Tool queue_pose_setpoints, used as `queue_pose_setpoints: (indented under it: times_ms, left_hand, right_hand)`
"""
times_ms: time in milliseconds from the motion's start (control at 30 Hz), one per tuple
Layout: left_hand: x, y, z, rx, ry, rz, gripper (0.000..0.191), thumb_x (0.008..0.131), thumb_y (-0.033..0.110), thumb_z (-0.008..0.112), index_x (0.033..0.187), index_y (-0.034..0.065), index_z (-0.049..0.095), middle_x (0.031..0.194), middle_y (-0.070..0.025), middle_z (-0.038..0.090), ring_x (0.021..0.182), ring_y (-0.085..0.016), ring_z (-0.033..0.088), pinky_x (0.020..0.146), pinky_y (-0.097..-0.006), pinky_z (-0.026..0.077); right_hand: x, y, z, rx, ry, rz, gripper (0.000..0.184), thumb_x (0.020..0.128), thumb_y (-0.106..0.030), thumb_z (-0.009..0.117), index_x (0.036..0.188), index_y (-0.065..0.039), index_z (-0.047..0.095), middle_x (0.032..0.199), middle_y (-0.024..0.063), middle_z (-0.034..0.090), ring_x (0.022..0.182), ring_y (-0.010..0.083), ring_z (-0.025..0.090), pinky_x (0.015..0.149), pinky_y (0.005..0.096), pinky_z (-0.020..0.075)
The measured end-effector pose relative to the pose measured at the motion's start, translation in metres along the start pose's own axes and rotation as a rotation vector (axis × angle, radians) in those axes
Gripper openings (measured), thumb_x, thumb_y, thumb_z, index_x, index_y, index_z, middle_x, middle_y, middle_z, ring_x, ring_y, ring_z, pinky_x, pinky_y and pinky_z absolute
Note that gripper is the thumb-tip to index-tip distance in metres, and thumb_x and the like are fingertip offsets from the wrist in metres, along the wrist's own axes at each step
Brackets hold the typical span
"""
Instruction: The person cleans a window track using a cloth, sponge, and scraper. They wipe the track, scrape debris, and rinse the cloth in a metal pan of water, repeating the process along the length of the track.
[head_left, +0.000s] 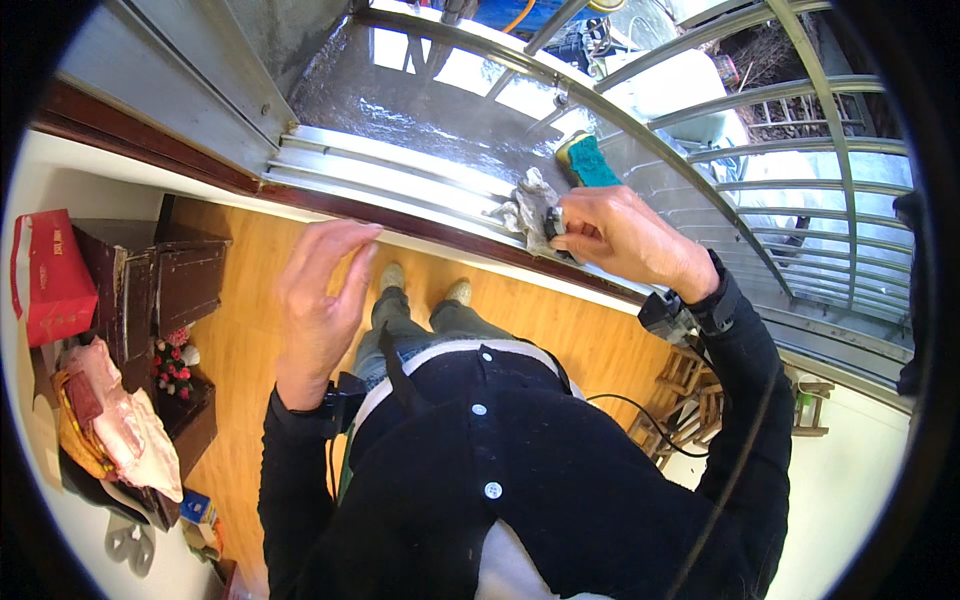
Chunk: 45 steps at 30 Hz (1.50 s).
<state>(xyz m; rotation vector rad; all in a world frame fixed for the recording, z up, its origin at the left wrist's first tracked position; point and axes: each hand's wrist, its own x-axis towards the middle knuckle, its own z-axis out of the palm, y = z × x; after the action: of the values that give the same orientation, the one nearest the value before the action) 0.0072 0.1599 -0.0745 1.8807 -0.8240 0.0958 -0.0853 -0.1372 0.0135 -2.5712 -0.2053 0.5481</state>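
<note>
My right hand (622, 232) is over the window track (397, 180), its fingers pinching a small dark object (555, 223). Most of that object is hidden, so its kind is unclear. Right beside the fingertips a crumpled grey-white rag (527, 210) lies on the metal track. Behind the hand, on the wet outer sill (420, 135), rests a yellow sponge with a green scouring side (589, 159). My left hand (322, 292) hangs in the air on the room side of the sill, fingers apart and holding nothing.
Curved metal window bars (757, 146) enclose the outer sill. A dark wooden cabinet (191, 277) stands at left, near a red paper bag (52, 277) and artificial flowers (172, 367). Wooden stools (686, 397) are at right. A black cable (652, 420) loops beside my body.
</note>
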Motion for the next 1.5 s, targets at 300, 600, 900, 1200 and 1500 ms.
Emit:
queue_pose_setpoints:
  times_ms: [300,600,900,1200,1500]
  left_hand:
    - [0.026,0.020,0.043,0.171,-0.199,0.236,0.021,0.080,-0.001,0.070,0.100,0.0048,0.069,0.097,-0.0085,0.064,0.094,-0.027,0.061,0.081,-0.0366,0.048]
    - [0.059,0.024,0.039,0.173,-0.231,0.099,0.016,0.088,0.003,0.063,0.104,0.0026,0.065,0.097,-0.0123,0.066,0.090,-0.029,0.064,0.077,-0.0349,0.050]
    - [0.061,0.036,0.051,0.137,-0.297,0.040,0.025,0.089,0.005,0.063,0.114,0.0042,0.066,0.099,-0.0137,0.067,0.088,-0.027,0.066,0.077,-0.0343,0.053]
    - [0.075,0.020,0.001,0.682,-0.147,-0.003,0.014,0.082,0.004,0.058,0.091,0.0000,0.068,0.087,-0.0216,0.066,0.081,-0.040,0.066,0.070,-0.0466,0.055]
    - [0.096,-0.024,0.008,0.911,-0.251,-0.261,0.014,0.076,0.013,0.068,0.081,-0.0001,0.070,0.084,-0.0227,0.067,0.080,-0.042,0.065,0.069,-0.0470,0.053]
  right_hand:
    - [0.014,0.004,0.041,0.203,0.411,-0.165,0.015,0.085,-0.008,0.067,0.083,0.002,0.055,0.074,0.0160,0.056,0.069,0.0351,0.059,0.060,0.0420,0.0446]
    - [0.009,0.022,0.033,1.156,0.742,0.091,0.027,0.096,-0.023,0.065,0.107,0.001,0.059,0.091,0.0091,0.067,0.081,0.0142,0.068,0.073,0.0273,0.0579]
    - [-0.048,0.037,0.066,1.753,0.677,-0.179,0.022,0.103,-0.016,0.048,0.121,-0.005,0.052,0.118,0.0090,0.061,0.109,0.0187,0.060,0.092,0.0378,0.0514]
    - [-0.098,0.048,0.092,1.650,1.005,0.004,0.020,0.103,-0.018,0.049,0.118,-0.005,0.053,0.109,0.0051,0.059,0.101,0.0139,0.060,0.089,0.0297,0.0489]
    - [-0.113,0.074,0.115,1.495,0.986,0.128,0.016,0.102,-0.017,0.054,0.113,-0.005,0.055,0.094,0.0017,0.060,0.080,0.0074,0.059,0.071,0.0229,0.0493]
